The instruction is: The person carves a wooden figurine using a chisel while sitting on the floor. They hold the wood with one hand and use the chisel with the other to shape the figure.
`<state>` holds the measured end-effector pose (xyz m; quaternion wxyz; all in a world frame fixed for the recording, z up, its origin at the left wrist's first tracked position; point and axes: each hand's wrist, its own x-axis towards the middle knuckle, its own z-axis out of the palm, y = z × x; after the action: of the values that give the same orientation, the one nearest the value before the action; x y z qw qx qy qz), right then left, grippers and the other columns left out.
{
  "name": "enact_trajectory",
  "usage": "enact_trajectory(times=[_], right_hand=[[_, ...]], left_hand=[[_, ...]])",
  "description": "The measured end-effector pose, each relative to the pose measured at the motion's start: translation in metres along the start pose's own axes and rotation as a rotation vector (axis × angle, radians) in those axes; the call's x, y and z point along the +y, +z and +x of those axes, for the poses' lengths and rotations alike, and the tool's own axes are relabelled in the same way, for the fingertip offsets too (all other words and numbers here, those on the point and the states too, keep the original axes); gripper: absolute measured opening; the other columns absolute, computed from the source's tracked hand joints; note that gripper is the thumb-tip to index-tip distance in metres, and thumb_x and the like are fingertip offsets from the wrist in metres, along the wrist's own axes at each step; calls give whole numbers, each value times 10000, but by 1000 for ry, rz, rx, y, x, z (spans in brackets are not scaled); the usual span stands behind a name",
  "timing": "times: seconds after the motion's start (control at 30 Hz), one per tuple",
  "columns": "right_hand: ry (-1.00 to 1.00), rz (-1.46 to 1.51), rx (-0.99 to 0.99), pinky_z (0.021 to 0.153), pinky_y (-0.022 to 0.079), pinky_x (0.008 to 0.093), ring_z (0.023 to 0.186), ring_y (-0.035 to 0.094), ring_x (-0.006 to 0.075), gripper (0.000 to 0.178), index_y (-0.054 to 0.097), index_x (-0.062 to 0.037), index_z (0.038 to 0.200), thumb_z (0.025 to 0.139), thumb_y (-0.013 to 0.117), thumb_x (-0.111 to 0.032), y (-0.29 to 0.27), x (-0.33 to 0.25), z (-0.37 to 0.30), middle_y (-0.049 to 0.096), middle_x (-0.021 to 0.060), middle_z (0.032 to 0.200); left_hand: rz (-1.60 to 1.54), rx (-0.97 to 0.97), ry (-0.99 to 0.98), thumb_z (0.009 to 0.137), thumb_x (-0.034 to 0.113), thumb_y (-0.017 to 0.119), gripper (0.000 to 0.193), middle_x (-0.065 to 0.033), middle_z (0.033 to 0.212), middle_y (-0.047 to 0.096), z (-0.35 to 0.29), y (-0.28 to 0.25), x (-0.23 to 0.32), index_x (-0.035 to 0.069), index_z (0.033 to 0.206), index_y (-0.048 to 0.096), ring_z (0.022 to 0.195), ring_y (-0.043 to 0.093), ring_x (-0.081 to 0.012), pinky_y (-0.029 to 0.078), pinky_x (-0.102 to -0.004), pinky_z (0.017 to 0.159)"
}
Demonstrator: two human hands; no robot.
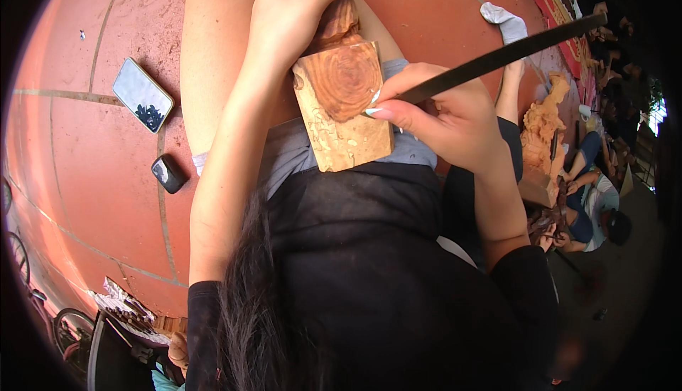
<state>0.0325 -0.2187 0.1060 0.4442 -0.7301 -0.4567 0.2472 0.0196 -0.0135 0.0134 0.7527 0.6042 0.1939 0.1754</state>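
A carved wooden piece (348, 78) lies across my lap. Its block-shaped end has dark ringed grain in the middle and pale, rough wood below. Around its narrower, darker far part, my left hand (288, 18) is closed, thumb laid over the top. My right hand (451, 117) pinches a long, flat, dark file (504, 57) near its lower end, beside the right edge of the block. From there the file slants up to the right. The fingertips and the file's near end are close to the ringed face; whether the file touches the wood I cannot tell.
On the tiled floor at left lie a phone (143, 96) and a small black case (169, 173). A carved wooden figure (545, 135) stands at right, near a seated person (600, 202). Several slim tools (131, 313) lie at lower left.
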Motion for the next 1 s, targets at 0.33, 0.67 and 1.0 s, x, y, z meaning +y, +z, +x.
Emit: enact_trajectory(times=[0.33, 0.67, 1.0], right_hand=[[77, 97, 11, 453, 370, 190, 525, 540, 44, 118, 684, 15, 960, 939, 683, -101, -2, 18, 10, 633, 24, 681], [137, 269, 115, 442, 335, 155, 503, 496, 14, 132, 678, 3, 973, 953, 673, -127, -16, 18, 22, 607, 8, 656], [129, 395, 138, 525, 425, 205, 602, 559, 45, 114, 689, -2, 916, 933, 703, -114, -6, 16, 27, 633, 0, 738]], left_hand=[[-49, -55, -9, 793, 197, 820, 369, -80, 893, 693, 2, 0, 3, -31, 1031, 655, 760, 679, -140, 561, -277, 713], [-55, -59, -24, 771, 218, 833, 452, -94, 940, 685, 0, -6, 1, -41, 1080, 627, 783, 674, -151, 551, -281, 736], [-66, -48, -13, 798, 200, 806, 371, -76, 891, 682, 0, -6, 1, -35, 1035, 643, 762, 664, -133, 544, -270, 719]])
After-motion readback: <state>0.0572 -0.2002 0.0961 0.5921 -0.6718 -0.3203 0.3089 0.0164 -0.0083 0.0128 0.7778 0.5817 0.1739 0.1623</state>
